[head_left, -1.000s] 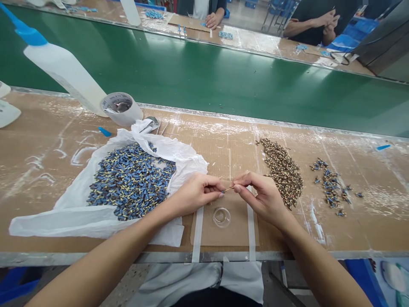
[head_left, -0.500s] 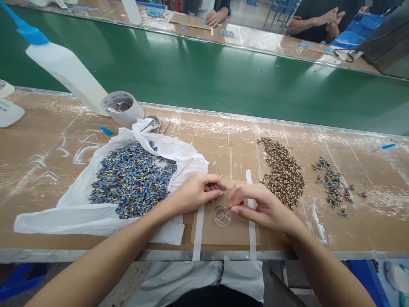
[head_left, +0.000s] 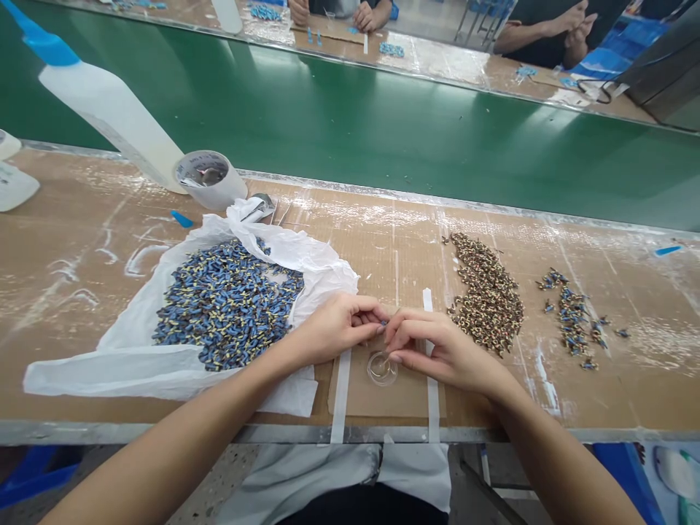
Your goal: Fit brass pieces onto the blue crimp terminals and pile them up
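No lettering could be read anywhere; the print inside the **roll of white tape** (head_left: pixel 211 179) was too small to make out. The **left hand** (head_left: pixel 333 328) had its fingertips pinched shut on a **small blue piece** (head_left: pixel 383 321). The **right hand** (head_left: pixel 442 350) curved just beside it, fingers half closed above a **round glass dish** (head_left: pixel 381 369); whether it gripped anything could not be told. A thin pale sliver lay in the dish.

The dish sat on a **cardboard pad** (head_left: pixel 383 405) held by **white tape strips** (head_left: pixel 342 397). To the left, a **white plastic bag** (head_left: pixel 109 372) held a heap of **blue-sleeved terminals** (head_left: pixel 227 302). To the right lay a band of **brass eyelets** (head_left: pixel 486 295), then a sparser row of **blue pieces** (head_left: pixel 572 317).

A **squeeze bottle** (head_left: pixel 103 95) with a blue nozzle leaned beyond the bag. The cardboard-covered **table** (head_left: pixel 394 248) was streaked with white residue and faced a **green conveyor belt** (head_left: pixel 328 124). Across it, a **co-worker's hands** (head_left: pixel 366 14) rested at another table.
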